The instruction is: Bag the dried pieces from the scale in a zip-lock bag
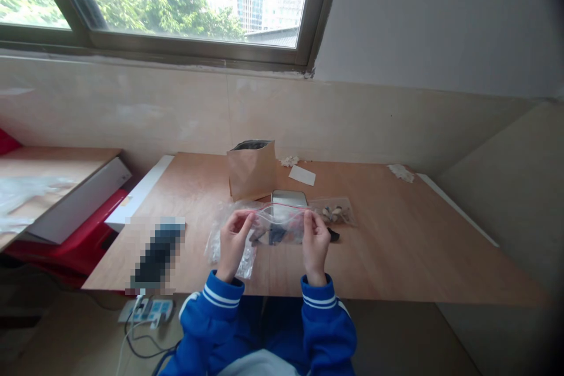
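Note:
Between my hands a clear zip bag (286, 221) with a red seal line is stretched, its mouth slightly parted. My left hand (235, 241) pinches the bag's upper left corner, and my right hand (315, 241) pinches the upper right corner. Through the plastic, dark and grey shapes show, but I cannot tell whether they are in the bag or behind it. Just beyond stands a silver flat-topped device (288, 196), partly hidden by the bag. Another clear bag (337, 212) holding several small stone-like pieces lies right of it. Loose clear plastic bags (214, 241) lie by my left hand.
An upright brown paper pouch (251, 170) stands open at the back. A white card (302, 175) and crumpled white bits (400, 173) lie on the wooden table (396, 247). A blurred phone-like object (158, 255) is at left, above a power strip (152, 310) with cables.

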The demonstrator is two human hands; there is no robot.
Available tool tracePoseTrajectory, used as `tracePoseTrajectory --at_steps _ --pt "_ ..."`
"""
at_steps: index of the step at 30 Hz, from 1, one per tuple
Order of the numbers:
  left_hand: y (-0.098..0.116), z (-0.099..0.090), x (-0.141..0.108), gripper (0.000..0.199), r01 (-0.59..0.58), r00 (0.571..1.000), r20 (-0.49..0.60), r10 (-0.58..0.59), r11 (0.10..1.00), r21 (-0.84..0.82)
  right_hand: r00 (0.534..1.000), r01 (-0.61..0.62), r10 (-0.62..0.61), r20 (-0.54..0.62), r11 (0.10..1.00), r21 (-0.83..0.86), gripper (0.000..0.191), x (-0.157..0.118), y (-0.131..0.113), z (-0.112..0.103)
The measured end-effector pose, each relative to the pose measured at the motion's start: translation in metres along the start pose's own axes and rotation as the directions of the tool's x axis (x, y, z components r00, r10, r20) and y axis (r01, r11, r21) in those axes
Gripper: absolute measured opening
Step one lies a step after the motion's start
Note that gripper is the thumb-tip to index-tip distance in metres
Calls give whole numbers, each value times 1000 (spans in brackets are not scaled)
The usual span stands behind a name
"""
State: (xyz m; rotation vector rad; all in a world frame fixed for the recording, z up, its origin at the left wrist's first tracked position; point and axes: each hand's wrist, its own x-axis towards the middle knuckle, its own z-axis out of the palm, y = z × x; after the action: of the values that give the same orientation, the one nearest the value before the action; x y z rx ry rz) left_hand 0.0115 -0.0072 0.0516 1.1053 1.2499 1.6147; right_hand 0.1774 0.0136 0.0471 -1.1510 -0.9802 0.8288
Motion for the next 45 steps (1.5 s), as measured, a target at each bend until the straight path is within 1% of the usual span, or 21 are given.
tracePoseTrajectory --at_steps 4,6,10,12,15,17,19,21,26,32,34,36,39,41,45 --pt "2 -1 -1 30 28 998 -55 -31 998 -48 986 1 3 164 1000 -24 38 -1 5 -2" --pt "4 -3 -1 31 30 997 -69 -32 999 -40 982 2 4 190 1000 -28 36 -1 6 -4" --pt "6 -5 0 29 -24 997 -76 28 999 48 981 85 -73 182 995 -58 31 0 3 -6" --pt "8 -5 0 29 -38 995 -86 43 997 63 978 125 -111 175 990 -72 30 1 0 -4" --pt "9 -2 -1 30 -5 995 -99 3 1000 -15 978 158 -146 148 985 -73 29 3 -6 1" --pt "10 1 -3 30 41 997 -64 -46 995 -86 978 168 -159 132 984 -64 30 3 -10 4" --pt "10 3 -4 30 77 997 -12 -79 990 -120 981 164 -158 114 985 -50 31 3 -12 5" --pt "9 4 -4 30 72 997 0 -73 989 -131 983 149 -145 109 988 -30 31 2 -11 5" --pt "5 3 -5 27 28 997 -63 -36 991 -134 977 112 -110 180 994 1 25 -3 -7 2" --pt "5 2 -2 30 56 993 -94 -67 992 -111 972 137 -133 194 991 -6 24 -2 -11 4" --pt "5 2 0 30 57 993 -93 -69 990 -127 975 137 -134 177 990 -7 23 -2 -13 5" --pt "6 3 1 29 57 995 -68 -66 989 -139 982 124 -123 145 992 0 24 -1 -13 6" --pt "8 3 2 26 20 1000 24 -18 993 -115 986 99 -101 135 995 26 26 1 -10 5" --pt "9 2 2 25 0 998 56 6 995 -99 982 87 -94 164 995 46 27 2 -6 5" --pt "10 0 2 25 9 1000 22 -7 997 -77 960 82 -93 265 995 53 29 3 -2 5"
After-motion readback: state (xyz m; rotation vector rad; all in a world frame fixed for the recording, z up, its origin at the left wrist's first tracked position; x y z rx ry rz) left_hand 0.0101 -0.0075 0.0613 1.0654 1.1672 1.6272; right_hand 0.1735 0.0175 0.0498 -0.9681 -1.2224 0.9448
